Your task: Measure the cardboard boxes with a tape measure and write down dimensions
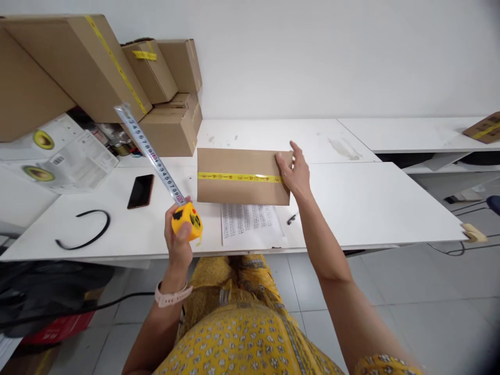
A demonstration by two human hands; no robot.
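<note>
My left hand [178, 229] is closed around a yellow tape measure [187, 221]. Its silver blade [152, 156] is drawn out and points up and to the left, apart from any box. A brown cardboard box [238, 190] with a strip of yellow printed tape along it is in front of me. At its right end, my right hand [296, 172] grips the box, thumb on the near face and some fingers at the far edge. Partly covered by the box, a printed sheet of paper [252, 226] lies on the white table [363, 203]. A dark pen [291, 219] is beside the sheet.
Several cardboard boxes [164, 122] are stacked at the left against the wall. A phone [140, 191] and a curved black strap [103, 229] lie on the left of the table. White avocado-printed packaging [74, 151] stands behind them. Another taped box [484, 129] sits far right.
</note>
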